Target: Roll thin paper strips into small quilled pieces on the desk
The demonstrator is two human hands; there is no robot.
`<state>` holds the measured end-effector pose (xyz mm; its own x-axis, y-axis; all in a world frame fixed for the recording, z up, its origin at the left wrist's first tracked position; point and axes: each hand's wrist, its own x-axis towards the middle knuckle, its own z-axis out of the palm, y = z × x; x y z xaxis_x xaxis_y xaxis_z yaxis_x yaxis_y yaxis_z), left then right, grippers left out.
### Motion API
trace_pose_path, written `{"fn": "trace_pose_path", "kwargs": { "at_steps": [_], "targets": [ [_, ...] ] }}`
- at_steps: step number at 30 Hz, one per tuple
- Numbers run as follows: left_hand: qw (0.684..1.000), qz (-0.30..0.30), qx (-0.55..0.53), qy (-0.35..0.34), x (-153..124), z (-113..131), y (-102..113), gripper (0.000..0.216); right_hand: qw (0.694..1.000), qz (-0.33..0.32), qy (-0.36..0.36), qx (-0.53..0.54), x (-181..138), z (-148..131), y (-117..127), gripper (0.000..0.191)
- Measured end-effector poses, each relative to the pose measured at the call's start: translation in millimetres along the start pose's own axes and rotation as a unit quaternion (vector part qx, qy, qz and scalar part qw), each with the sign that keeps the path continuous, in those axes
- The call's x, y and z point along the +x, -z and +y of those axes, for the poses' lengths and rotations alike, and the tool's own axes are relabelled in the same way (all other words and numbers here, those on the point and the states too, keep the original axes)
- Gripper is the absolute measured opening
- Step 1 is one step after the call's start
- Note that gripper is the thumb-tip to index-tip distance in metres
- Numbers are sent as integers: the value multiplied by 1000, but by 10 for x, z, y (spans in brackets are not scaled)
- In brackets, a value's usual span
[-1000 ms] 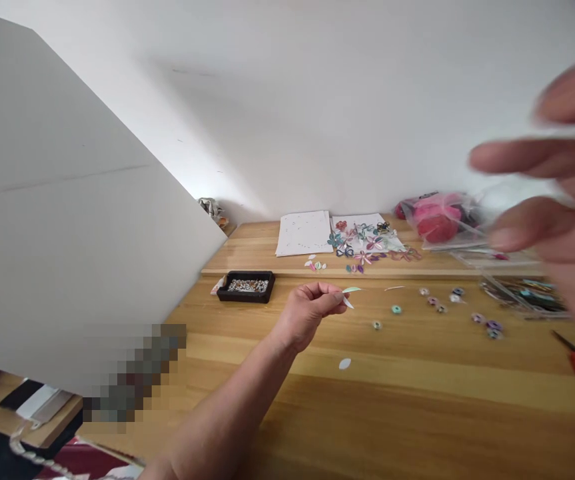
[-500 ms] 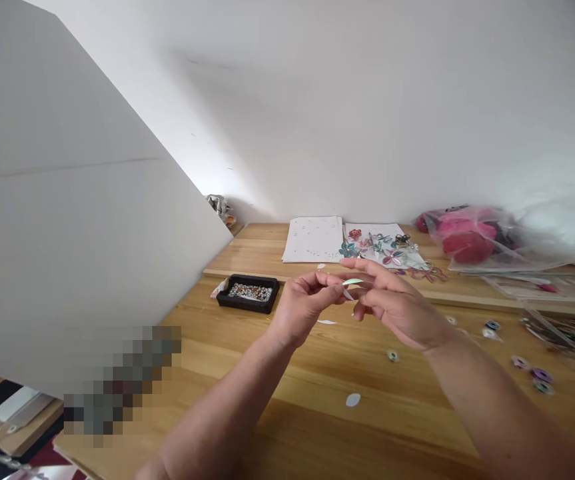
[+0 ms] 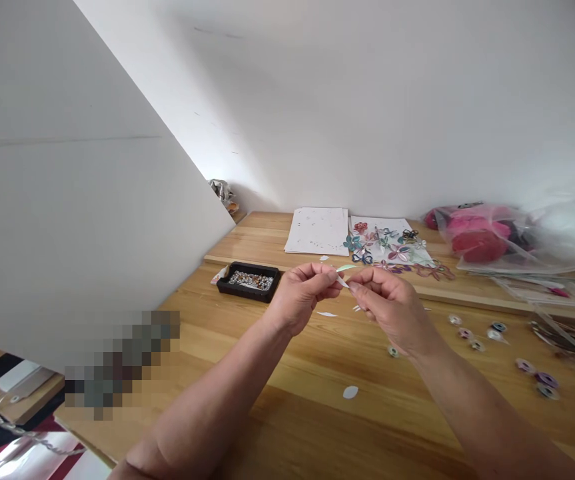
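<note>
In the head view, my left hand (image 3: 301,297) pinches a small white petal-shaped piece (image 3: 342,282) between thumb and fingers. A pale green strip (image 3: 347,267), pointed at its end, shows just above it, between the two hands; what holds it is hidden. My right hand (image 3: 390,300) is closed, its thumb and forefinger meeting at the lower end of the white piece. Below the hands, a white leaf-shaped cutout (image 3: 350,392) lies on the wooden table (image 3: 287,400). Another white cutout (image 3: 327,314) lies closer in, between my forearms.
A black tray (image 3: 226,289) of beads stands left of my hands. Behind lie white sheets (image 3: 317,230) and several wire flowers (image 3: 398,253). Small spools (image 3: 547,380) are scattered at right, near a plastic bag (image 3: 482,243) with pink and red contents. A grey panel (image 3: 92,220) slants in from the left.
My right hand's fingers, spread before, have closed at the white piece's lower end. My left hand keeps its pinch. The view has shifted slightly.
</note>
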<state>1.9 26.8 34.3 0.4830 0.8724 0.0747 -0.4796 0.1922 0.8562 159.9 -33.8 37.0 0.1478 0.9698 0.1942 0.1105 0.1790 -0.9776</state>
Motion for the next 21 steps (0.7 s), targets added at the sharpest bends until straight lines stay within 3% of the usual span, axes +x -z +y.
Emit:
{"fn": "trace_pose_path", "kwargs": {
  "at_steps": [15, 21],
  "targets": [
    [999, 5, 36, -27, 40, 4, 53, 29, 991, 20, 84, -104, -28, 68, -41, 17],
    [1000, -13, -5, -16, 26, 7, 28, 26, 1000, -10, 1, 8, 22, 79, -3, 21]
  ]
}}
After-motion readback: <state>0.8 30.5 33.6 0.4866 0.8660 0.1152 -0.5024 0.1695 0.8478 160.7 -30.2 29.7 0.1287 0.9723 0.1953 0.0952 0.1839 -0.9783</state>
